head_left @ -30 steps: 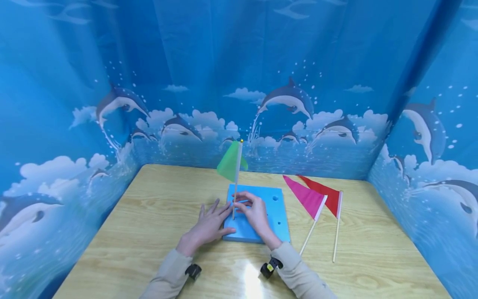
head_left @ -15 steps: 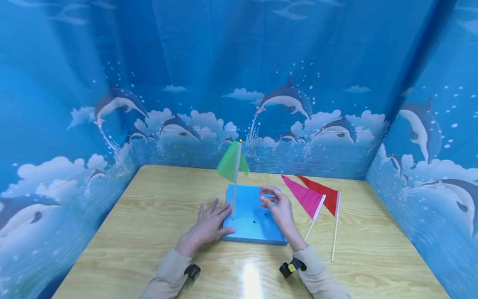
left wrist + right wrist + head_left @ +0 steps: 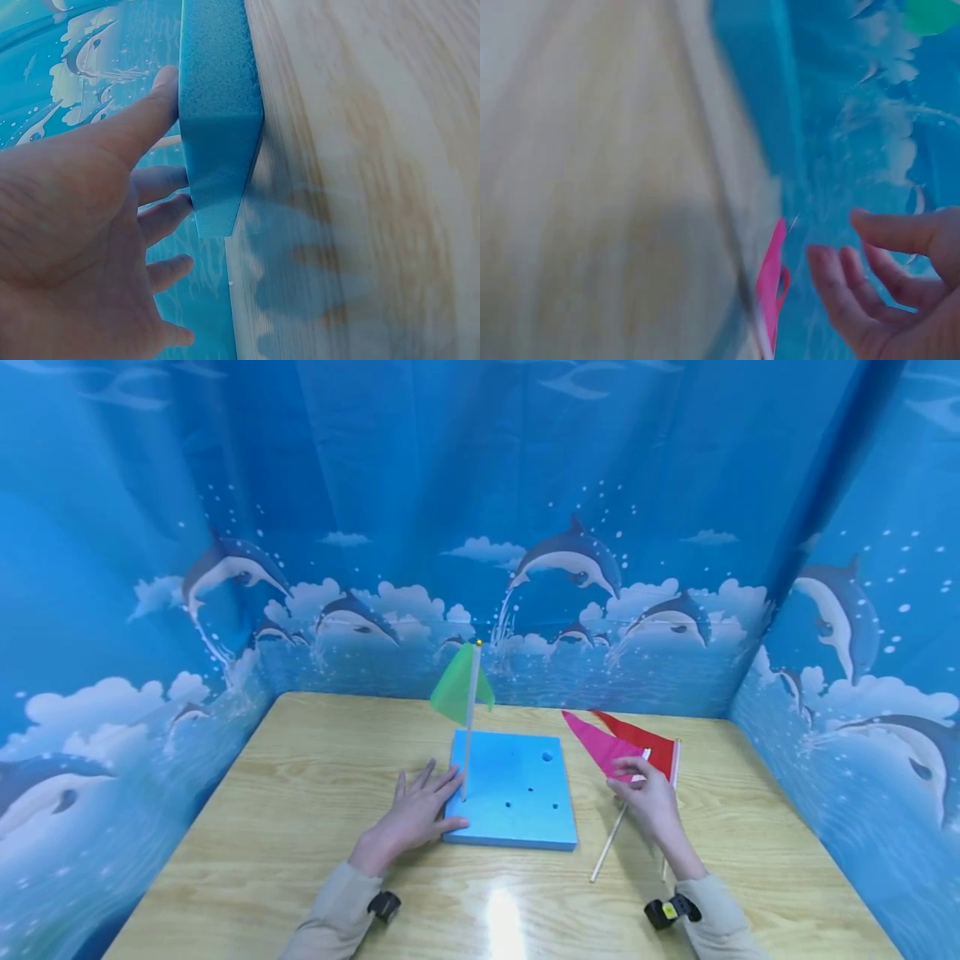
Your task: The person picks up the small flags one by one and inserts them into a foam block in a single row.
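Head view: camera high above the near edge of the counter (image 3: 300,827), facing forward and down; wide, takes in the whole counter, the foam block (image 3: 513,793) at centre and the backdrop walls. Left wrist view: very close, low at the left hand (image 3: 82,247), looking along the block's (image 3: 219,127) left edge; shares the block and that hand (image 3: 412,814) with the head view. Right wrist view: close, blurred, beside the right hand (image 3: 900,292), looking across the counter right of the block; shares the pink flag (image 3: 769,281) with the head view (image 3: 603,747).
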Demonstrator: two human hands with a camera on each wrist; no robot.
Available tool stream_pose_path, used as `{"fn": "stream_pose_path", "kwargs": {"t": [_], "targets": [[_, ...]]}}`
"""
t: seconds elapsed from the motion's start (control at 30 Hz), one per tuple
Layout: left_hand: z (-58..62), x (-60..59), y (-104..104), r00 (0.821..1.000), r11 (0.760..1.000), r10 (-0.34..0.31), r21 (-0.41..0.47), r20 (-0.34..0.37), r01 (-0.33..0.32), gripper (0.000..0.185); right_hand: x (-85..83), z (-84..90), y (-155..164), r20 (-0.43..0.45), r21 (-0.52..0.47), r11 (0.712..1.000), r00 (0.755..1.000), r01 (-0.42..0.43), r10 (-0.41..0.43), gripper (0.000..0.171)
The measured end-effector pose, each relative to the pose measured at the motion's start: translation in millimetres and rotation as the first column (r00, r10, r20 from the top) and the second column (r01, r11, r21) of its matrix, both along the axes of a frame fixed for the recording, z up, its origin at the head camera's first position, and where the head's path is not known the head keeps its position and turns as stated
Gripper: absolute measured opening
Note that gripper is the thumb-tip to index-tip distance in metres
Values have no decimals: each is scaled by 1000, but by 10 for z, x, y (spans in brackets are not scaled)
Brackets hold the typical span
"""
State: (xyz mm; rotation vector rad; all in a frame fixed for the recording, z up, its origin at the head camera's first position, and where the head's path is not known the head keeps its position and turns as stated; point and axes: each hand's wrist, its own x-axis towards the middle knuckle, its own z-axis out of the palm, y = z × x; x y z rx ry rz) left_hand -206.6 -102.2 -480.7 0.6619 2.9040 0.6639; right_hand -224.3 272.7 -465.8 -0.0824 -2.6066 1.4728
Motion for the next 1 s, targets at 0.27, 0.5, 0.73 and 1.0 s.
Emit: {"fn": "stream_pose_path", "kwargs": {"t": [0.27,0.5,0.73,1.0], "targets": [[13,16,-6,1000,1000,0,7,1,0,76,76,-150,218,139,380,921,990,-87,36,25],[19,11,0,1000,1000,-3,6,-1,3,77,65,-168,289,167,431,894,984,-123,54,24],[7,0,-2,1000,1000,-3,5,-6,3,77,59,-132,380,243,394,912,970,-115,18,23],[7,1,1,1000,1000,3,8,3,-3,76,29,-87,420,330,354,927,944,-128,4,26]]}}
